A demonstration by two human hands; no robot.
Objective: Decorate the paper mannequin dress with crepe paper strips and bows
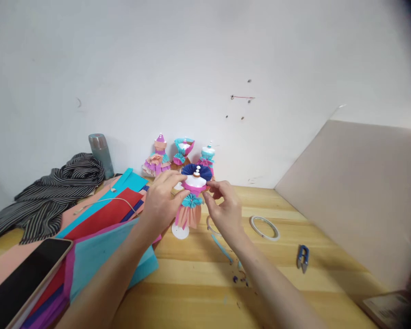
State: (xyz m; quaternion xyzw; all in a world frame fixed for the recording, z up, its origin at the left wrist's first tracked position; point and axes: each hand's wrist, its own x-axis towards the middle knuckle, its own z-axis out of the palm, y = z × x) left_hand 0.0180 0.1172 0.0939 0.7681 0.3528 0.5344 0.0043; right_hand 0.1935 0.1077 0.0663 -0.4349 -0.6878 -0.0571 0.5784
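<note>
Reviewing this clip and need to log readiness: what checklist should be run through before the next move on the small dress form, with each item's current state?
1. Hold by the left hand on the small dress form: ok, fingers wrapped at its waist.
2. Hold by the right hand: cannot tell, fingers at the form's shoulder, pinch unclear.
3. The round base seated on the table: cannot tell.
4. The tape ring at hand: ok, flat on the table, right of the right hand.
5. The blue snips apart from both hands: ok.
</note>
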